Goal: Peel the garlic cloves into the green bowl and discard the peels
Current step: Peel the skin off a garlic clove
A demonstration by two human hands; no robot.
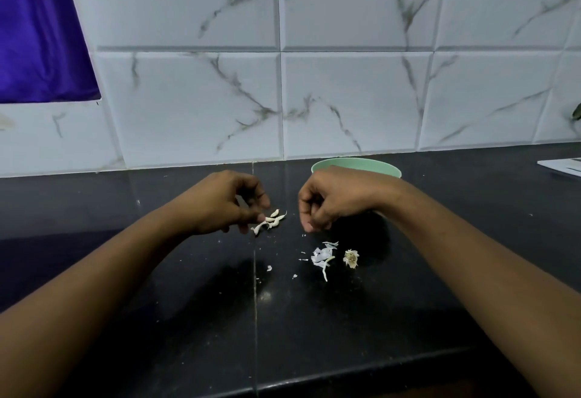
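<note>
glossy black stone counter [188,319] under veined white tiles [345,99], purple cloth [37,36] far left. left hand [226,202] curls loosely, thumb tip touching slim pale garlic cloves [273,220]; whether it pinches is unclear. right hand [333,199], fingers bunched, hold hidden, partly masks the green bowl [355,165]; papery peels [322,256], dry root stub [351,258] nearer.

The green bowl [355,165], near the back edge of the counter [188,303], is mostly hidden behind the right hand [339,196], its contents unseen. Whether the curled fingers hold anything is unclear. A white object [562,166] runs off frame right.
</note>
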